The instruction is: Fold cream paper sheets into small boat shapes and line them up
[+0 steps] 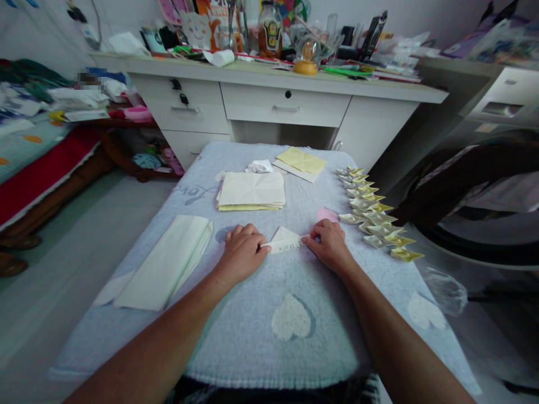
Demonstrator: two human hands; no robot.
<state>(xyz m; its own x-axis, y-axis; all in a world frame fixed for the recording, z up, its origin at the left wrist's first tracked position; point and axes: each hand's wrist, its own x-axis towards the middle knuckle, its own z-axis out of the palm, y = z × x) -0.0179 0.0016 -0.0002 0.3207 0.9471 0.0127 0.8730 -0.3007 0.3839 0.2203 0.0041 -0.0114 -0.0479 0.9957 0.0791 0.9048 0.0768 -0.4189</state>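
Note:
Between my two hands is a small folded white paper (287,242), with a triangular peak on its far side and a strip with printed marks along the near side. My left hand (244,247) pinches the paper's left end between thumb and fingers. At the right end, my right hand (328,242) has its fingertips closed on the paper. Beyond the hands lies a stack of creased white and yellow paper sheets (252,191). To the right stand rows of folded paper boats (370,207) in white and yellow.
A folded pale cloth or paper bundle (168,264) lies at the left of the cloth-covered table (236,348). Yellow and white sheets (301,161) and a crumpled white piece (259,166) are at the back. A cluttered white desk (286,104) stands behind; a washing machine (505,106) is on the right.

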